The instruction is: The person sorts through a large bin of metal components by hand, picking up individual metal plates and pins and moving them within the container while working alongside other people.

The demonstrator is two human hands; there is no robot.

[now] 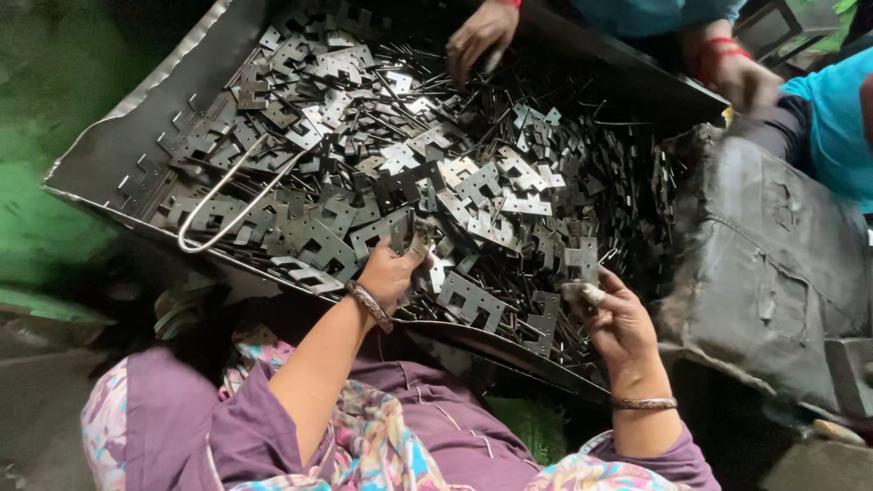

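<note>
A large dark metal tray (118, 150) holds a heap of flat stamped metal plates (400, 155) mixed with thin metal pins. My left hand (391, 268) is at the tray's near edge, fingers closed around a few dark plates held upright. My right hand (614, 318) is over the near right part of the heap, palm up, fingers pinching a small metal piece. Both wrists wear bangles.
A bent wire loop (227, 195) lies on the heap's left side. Another person's hand (480, 36) reaches into the far edge, and their other hand (741, 77) is at the far right. A worn dark block (773, 264) sits right of the tray. Green floor lies to the left.
</note>
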